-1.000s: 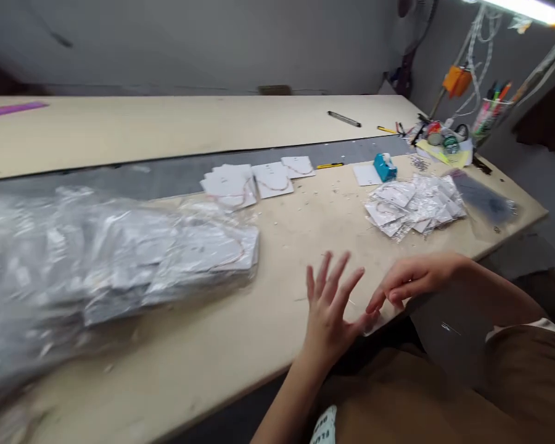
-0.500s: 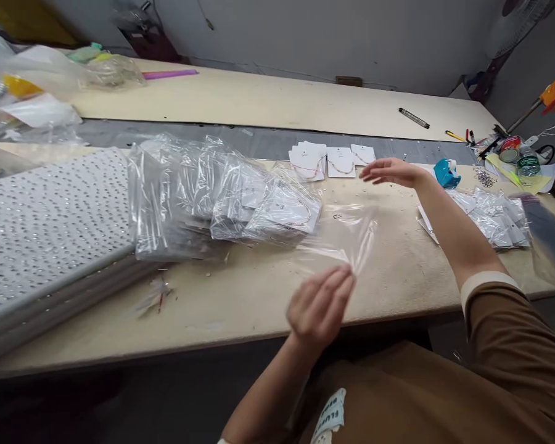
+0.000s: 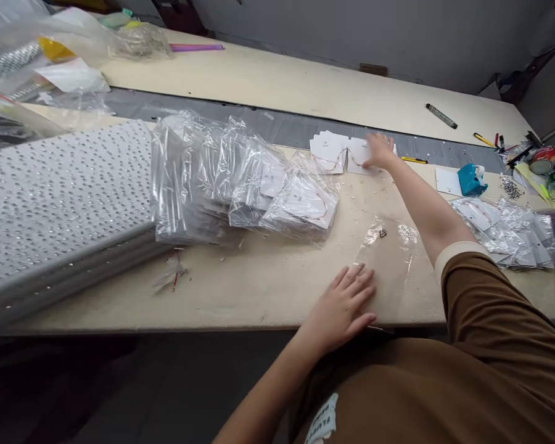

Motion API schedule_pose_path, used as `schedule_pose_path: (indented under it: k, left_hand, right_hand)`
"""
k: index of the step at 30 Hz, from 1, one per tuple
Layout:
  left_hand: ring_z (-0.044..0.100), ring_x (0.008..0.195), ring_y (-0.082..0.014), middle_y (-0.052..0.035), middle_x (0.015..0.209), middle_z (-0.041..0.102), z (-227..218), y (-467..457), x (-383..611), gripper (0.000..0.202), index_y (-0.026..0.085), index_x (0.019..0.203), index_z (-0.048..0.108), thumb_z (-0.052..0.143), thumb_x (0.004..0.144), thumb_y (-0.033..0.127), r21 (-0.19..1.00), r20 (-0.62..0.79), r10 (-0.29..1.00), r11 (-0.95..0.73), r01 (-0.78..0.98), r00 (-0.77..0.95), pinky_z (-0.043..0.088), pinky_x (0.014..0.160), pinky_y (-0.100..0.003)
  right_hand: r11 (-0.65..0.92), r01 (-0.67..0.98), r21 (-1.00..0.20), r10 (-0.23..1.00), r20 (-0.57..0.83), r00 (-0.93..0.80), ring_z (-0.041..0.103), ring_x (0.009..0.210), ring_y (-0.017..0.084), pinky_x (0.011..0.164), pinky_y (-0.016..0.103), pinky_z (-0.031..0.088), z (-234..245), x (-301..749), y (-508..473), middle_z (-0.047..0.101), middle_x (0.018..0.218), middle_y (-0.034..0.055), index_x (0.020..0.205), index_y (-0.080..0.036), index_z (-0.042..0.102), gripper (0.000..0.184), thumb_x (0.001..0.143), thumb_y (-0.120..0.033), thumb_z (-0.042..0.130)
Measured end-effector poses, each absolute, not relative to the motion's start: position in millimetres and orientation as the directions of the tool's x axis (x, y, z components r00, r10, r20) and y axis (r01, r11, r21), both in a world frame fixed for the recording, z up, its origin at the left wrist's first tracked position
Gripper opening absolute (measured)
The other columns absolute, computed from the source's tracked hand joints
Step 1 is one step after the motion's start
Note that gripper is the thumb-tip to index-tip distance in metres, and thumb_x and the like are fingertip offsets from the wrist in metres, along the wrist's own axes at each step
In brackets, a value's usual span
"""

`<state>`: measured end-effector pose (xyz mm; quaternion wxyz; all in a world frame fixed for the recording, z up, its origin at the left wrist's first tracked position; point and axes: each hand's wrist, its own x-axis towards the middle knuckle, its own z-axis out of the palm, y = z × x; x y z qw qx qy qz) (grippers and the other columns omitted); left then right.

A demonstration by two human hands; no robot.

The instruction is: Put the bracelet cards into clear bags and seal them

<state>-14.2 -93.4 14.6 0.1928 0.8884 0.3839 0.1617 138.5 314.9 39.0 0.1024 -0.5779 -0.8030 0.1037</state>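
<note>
My left hand (image 3: 345, 308) lies flat at the table's front edge, fingers spread, beside the left edge of a clear plastic bag (image 3: 388, 262). The bag rests flat on the table and bears a small black recycling mark. Farther back, my right hand (image 3: 382, 151) is over a white card (image 3: 357, 151) with a thin beaded strand on it. Its fingers look apart but slightly blurred, and they hide the card's right part. Left of that card sits a small overlapping stack of similar white cards (image 3: 327, 151), also with a strand.
Bagged cards (image 3: 300, 200) lie in a long overlapping row left of centre. A rhinestone-studded white roll (image 3: 65, 197) fills the left side. At right are more bagged cards (image 3: 513, 231), a blue tape dispenser (image 3: 469, 180) and a yellow cutter (image 3: 414, 160).
My left hand has let go of the clear bag, which now lies flat on the table. My right hand has reached onto the white cards. The view has shifted slightly.
</note>
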Motion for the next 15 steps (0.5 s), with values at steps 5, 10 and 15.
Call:
schedule_pose_path:
  k: [5, 10, 15]
  left_hand:
    - [0.036, 0.150, -0.0362, -0.0096, 0.164, 0.036, -0.1, -90.5, 11.7, 0.060, 0.025, 0.151, 0.049, 0.046, 0.102, 0.059, 0.354, 0.073, 0.833, -0.535, 0.767, 0.548, 0.025, 0.122, -0.059]
    - [0.049, 0.138, -0.0384, -0.0171, 0.162, 0.039, 23.3, -73.7, 38.7, 0.060, 0.023, 0.154, 0.045, 0.047, 0.103, 0.053, 0.339, 0.058, 0.842, -0.522, 0.783, 0.536, 0.041, 0.108, -0.057]
    - [0.051, 0.137, -0.0331, -0.0140, 0.147, 0.057, 29.0, -25.5, 19.1, 0.044, 0.016, 0.137, 0.061, 0.054, 0.102, 0.042, 0.393, 0.149, 0.629, -0.746, 0.538, 0.763, 0.040, 0.112, -0.048]
  right_hand:
    - [0.348, 0.851, -0.394, 0.938, 0.147, -0.315, 0.062, 0.103, 0.031, 0.097, 0.055, 0.051, 50.2, 161.4, 304.6, 0.066, 0.102, 0.0085, 0.089, -0.019, 0.063, 0.035, 0.063, -0.022, 0.087]
    - [0.424, 0.659, -0.621, 0.904, 0.336, -0.264, 0.058, 0.074, 0.017, 0.078, 0.041, 0.055, 83.9, 230.0, 233.5, 0.056, 0.074, -0.0021, 0.071, -0.022, 0.050, 0.035, 0.064, -0.016, 0.085]
    - [0.496, 0.374, -0.784, 0.859, 0.507, -0.075, 0.063, 0.087, 0.016, 0.081, 0.036, 0.058, 93.6, 312.5, 108.4, 0.069, 0.094, 0.0021, 0.096, -0.026, 0.061, 0.044, 0.068, -0.043, 0.091]
